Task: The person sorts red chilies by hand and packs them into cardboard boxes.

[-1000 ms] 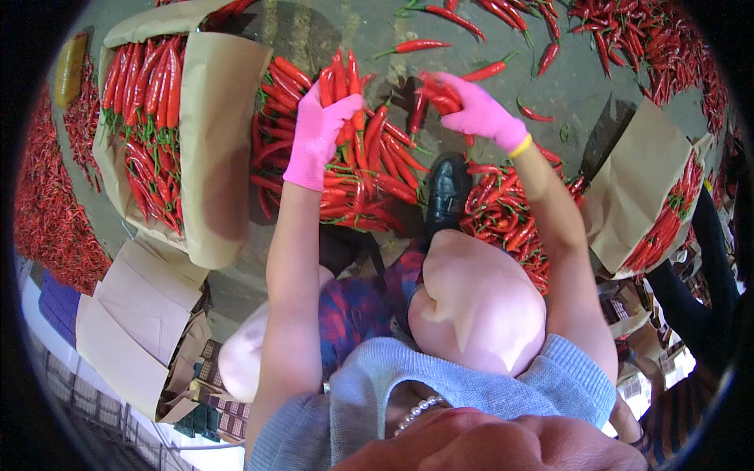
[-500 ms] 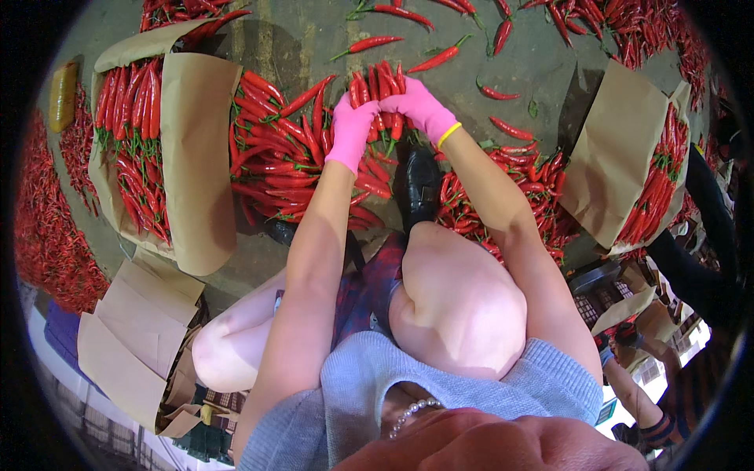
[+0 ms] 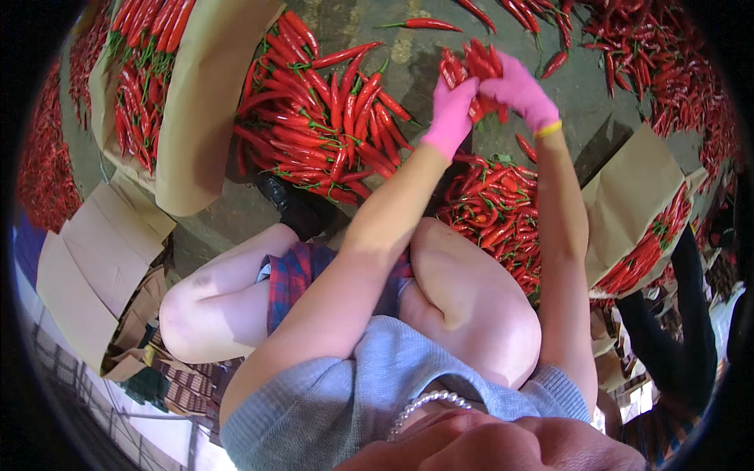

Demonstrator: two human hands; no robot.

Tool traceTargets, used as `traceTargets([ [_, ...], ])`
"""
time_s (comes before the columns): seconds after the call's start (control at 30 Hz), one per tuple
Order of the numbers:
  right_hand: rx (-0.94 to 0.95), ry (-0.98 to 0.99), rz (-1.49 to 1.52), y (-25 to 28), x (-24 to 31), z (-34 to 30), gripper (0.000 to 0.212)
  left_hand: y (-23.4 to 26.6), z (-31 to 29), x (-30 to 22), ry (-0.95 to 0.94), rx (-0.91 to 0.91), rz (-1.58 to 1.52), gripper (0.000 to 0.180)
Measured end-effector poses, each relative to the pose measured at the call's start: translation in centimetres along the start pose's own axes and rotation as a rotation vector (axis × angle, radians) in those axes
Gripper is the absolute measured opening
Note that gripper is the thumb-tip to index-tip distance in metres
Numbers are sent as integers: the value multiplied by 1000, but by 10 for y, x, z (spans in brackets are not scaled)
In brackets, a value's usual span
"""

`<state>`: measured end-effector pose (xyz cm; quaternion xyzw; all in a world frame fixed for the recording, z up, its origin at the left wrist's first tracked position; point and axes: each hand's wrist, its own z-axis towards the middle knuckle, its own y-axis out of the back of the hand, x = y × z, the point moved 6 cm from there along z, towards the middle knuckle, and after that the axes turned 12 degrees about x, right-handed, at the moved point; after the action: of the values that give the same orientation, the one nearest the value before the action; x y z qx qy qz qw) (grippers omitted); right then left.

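Both my hands wear pink gloves and are raised together over the floor, right of the middle. Between them is a bunch of red chili peppers (image 3: 472, 64), its tips pointing away from me. My left hand (image 3: 453, 114) is closed around the near left side of the bunch. On its right side my right hand (image 3: 518, 88) grips the same bunch; some fingers are hidden behind it. A pile of long chili peppers (image 3: 314, 118) lies left of my hands. Below my right hand sits a second pile of chili peppers (image 3: 499, 204), smaller and more crooked.
Brown paper-lined boxes with stacked chili peppers stand at left (image 3: 208, 102) and right (image 3: 628, 200). Loose chili peppers (image 3: 424, 25) lie on the grey floor (image 3: 369, 27). A large heap (image 3: 652, 63) spreads at far right. Folded brown cardboard (image 3: 106, 251) is at lower left.
My hands have moved right with the bunch, away from the left pile. The view has turned too, so the boxes and piles appear shifted.
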<state>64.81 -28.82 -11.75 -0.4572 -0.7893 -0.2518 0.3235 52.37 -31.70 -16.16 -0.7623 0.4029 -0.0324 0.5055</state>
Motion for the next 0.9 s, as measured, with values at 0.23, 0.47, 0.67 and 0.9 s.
traceTargets([
  [0.23,264,143,462,-215,-12,-3,69,78,-178,-86,20,-259,285,50],
  [0.47,94,188,317,-139,26,-5,55,53,-121,-73,-85,-175,180,41],
  [0.67,122,-126,475,-101,3,-114,38,1,-148,-6,187,-41,282,27],
  [0.9,52,17,811,-133,-12,-110,29,14,-124,-43,-81,173,1280,35],
])
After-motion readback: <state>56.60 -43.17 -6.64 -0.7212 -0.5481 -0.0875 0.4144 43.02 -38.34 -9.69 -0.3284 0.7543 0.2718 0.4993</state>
